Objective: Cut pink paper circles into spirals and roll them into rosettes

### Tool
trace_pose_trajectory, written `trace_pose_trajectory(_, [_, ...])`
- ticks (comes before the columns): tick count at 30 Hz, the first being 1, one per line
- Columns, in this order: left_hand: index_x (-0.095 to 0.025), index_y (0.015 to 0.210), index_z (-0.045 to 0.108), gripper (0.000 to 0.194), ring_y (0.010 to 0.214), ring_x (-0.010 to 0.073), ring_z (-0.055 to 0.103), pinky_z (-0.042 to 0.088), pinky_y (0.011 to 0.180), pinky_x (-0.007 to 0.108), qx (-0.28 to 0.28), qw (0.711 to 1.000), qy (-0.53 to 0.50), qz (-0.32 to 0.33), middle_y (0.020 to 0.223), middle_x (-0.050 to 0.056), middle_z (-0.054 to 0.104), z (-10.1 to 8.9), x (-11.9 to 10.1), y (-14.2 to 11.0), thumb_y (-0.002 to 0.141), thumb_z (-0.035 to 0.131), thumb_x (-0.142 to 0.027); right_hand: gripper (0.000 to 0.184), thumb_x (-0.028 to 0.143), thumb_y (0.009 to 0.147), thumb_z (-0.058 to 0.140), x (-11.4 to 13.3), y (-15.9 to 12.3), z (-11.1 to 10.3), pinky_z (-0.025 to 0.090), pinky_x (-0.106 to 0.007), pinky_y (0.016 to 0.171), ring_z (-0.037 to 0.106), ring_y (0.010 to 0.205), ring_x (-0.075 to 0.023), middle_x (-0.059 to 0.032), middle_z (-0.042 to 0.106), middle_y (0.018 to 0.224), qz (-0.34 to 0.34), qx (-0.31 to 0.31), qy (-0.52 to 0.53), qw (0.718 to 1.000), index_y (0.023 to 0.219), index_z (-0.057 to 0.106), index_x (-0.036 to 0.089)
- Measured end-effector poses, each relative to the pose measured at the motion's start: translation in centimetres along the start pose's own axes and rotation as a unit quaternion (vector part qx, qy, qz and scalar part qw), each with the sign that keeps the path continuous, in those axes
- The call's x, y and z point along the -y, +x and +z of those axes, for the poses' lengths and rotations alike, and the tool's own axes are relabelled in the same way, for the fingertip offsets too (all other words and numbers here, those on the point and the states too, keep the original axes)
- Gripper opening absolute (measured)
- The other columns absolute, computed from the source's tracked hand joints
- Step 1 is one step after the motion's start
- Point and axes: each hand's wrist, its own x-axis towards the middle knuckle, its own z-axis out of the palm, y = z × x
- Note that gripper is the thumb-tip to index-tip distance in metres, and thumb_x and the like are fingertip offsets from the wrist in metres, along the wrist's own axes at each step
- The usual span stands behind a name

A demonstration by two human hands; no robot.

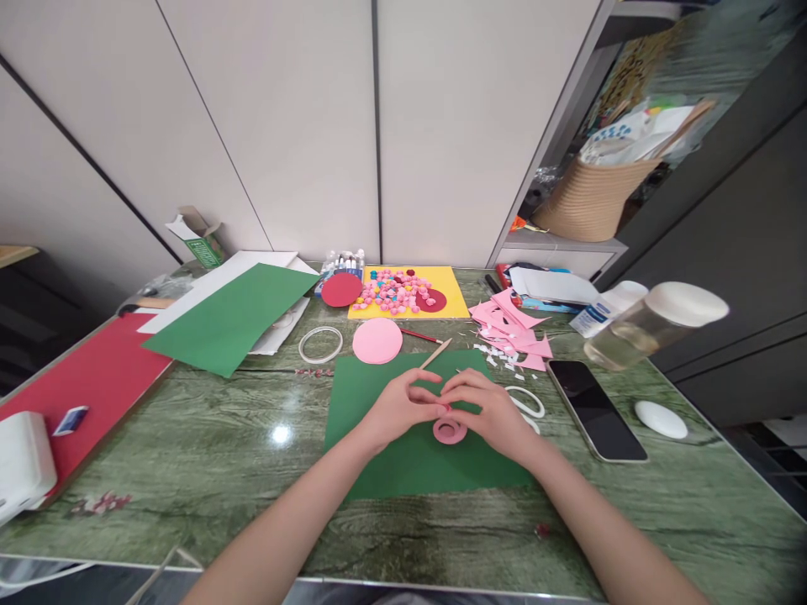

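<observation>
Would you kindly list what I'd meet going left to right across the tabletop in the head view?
White device → left green paper sheet → pale tape roll → pink paper circle → pink ring → pink paper scraps → smartphone → white oval object

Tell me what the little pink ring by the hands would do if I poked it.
The pink ring looks small beside the fingers, so it's probably light. It seems to lie flat on the green sheet, so a poke would likely slide it. Stood on edge, its round rim might roll.
</observation>
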Motion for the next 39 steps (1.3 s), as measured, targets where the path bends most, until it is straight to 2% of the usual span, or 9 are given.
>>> trace_pose_trajectory(4, [-0.016,0.101,0.055,0.045,0.077,0.0162,0.067,0.047,0.079,0.03,-0.036,0.996,-0.081,0.008,0.081,0.006,0.072,1.0,0.1,-0.2,0.063,0.077,-0.024,0.007,0.028,0.083,0.062,0.3,-0.1,0.3,0.05,-0.034,0.073,0.059,0.086,-0.0201,-0.0054,0.061,0.089,0.032,-0.061,-0.007,0.998,0.081,0.067,0.023])
trace_pose_trajectory(8, [-0.015,0.099,0.055,0.047,0.077,0.0169,0.067,0.046,0.078,0.03,-0.046,0.993,-0.106,0.0,0.08,0.006,0.073,1.3,0.2,-0.3,0.06,0.079,-0.024,0.009,0.029,0.081,0.064,0.6,-0.1,0.5,0.05,-0.034,0.072,0.06,0.085,-0.0204,-0.0053,0.062,0.087,0.033,-0.08,-0.019,0.996,0.076,0.064,0.021])
trace_pose_trajectory(11, [-0.015,0.099,0.054,0.049,0.07,0.0162,0.066,0.048,0.074,0.03,-0.033,0.996,-0.083,-0.007,0.076,0.005,0.072,0.9,0.2,-0.2,0.058,0.08,-0.023,0.009,0.03,0.081,0.066,0.6,0.0,0.1,0.049,-0.034,0.075,0.059,0.085,-0.0197,-0.0041,0.063,0.085,0.019,-0.049,-0.019,0.998,0.076,0.064,0.022])
trace_pose_trajectory(16, [-0.017,0.103,0.055,0.051,0.069,0.0168,0.066,0.048,0.07,0.031,0.023,0.999,-0.013,-0.023,0.077,0.005,0.072,-0.2,-0.1,-0.3,0.059,0.079,-0.026,0.009,0.03,0.08,0.066,0.1,0.0,-0.7,0.048,-0.036,0.079,0.059,0.086,-0.0194,-0.0048,0.066,0.09,-0.03,0.02,0.01,0.999,0.086,0.07,0.024])
trace_pose_trajectory(23, [-0.018,0.101,0.056,0.047,0.064,0.0144,0.062,0.045,0.064,0.026,0.086,0.993,0.074,-0.018,0.07,0.001,0.068,-1.2,-0.5,-0.4,0.059,0.076,-0.023,0.014,0.03,0.083,0.063,0.1,0.0,-0.5,0.047,-0.035,0.08,0.059,0.088,-0.0182,-0.004,0.067,0.095,-0.046,0.097,0.028,0.994,0.093,0.072,0.027])
trace_pose_trajectory(25, [-0.018,0.1,0.057,0.044,0.064,0.0137,0.061,0.044,0.062,0.025,0.094,0.992,0.08,-0.013,0.069,0.0,0.067,-1.1,-0.4,-0.3,0.061,0.075,-0.023,0.015,0.029,0.084,0.062,0.1,0.0,-0.4,0.048,-0.034,0.079,0.059,0.089,-0.0181,-0.0042,0.067,0.097,-0.047,0.103,0.029,0.993,0.095,0.071,0.027])
trace_pose_trajectory(30, [-0.018,0.102,0.056,0.043,0.071,0.0144,0.063,0.047,0.071,0.029,0.043,0.999,0.017,-0.004,0.077,0.002,0.068,-0.4,-0.3,-0.3,0.064,0.075,-0.025,0.013,0.029,0.084,0.062,-0.1,0.0,-0.3,0.048,-0.037,0.081,0.059,0.087,-0.0188,-0.0043,0.066,0.095,-0.035,0.047,0.006,0.998,0.093,0.071,0.027])
trace_pose_trajectory(33, [-0.017,0.101,0.057,0.044,0.075,0.0155,0.064,0.046,0.077,0.031,0.019,0.999,-0.036,-0.003,0.08,0.003,0.069,0.1,-0.2,-0.3,0.062,0.077,-0.026,0.012,0.028,0.084,0.062,-0.2,0.0,-0.3,0.05,-0.036,0.077,0.059,0.086,-0.0191,-0.0046,0.067,0.093,-0.029,0.003,-0.003,1.0,0.092,0.071,0.027])
trace_pose_trajectory(39, [-0.016,0.096,0.058,0.041,0.077,0.015,0.064,0.044,0.078,0.029,-0.028,0.995,-0.1,-0.001,0.079,0.003,0.07,1.1,-0.4,-0.6,0.061,0.078,-0.023,0.01,0.027,0.083,0.063,0.1,-0.1,-0.3,0.049,-0.037,0.078,0.059,0.085,-0.0197,-0.005,0.066,0.09,-0.034,-0.039,-0.037,0.998,0.091,0.069,0.024])
